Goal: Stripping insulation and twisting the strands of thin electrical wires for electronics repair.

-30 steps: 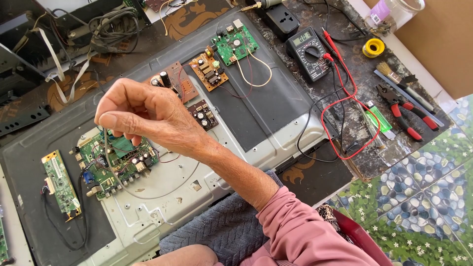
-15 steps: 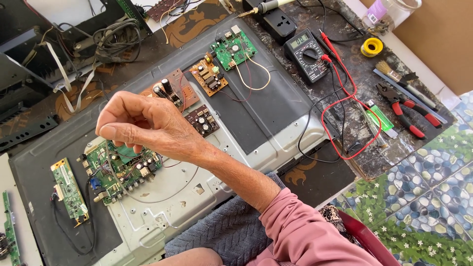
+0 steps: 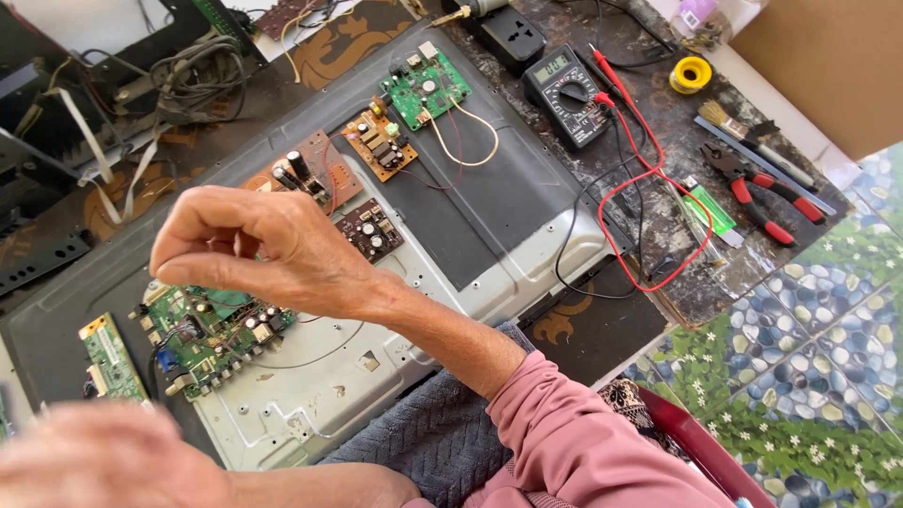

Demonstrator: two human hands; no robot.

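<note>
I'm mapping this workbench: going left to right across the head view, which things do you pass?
Narrow green board → large green board → right hand → small green board → multimeter → solder spool → red pliers

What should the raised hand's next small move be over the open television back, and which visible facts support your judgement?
Probably lowering the right hand toward the green main board just beneath it. Its fingers are curled in a pinch above that board, though whether they hold anything cannot be told. The left hand is a blur at the bottom edge, touching nothing visible.
</note>
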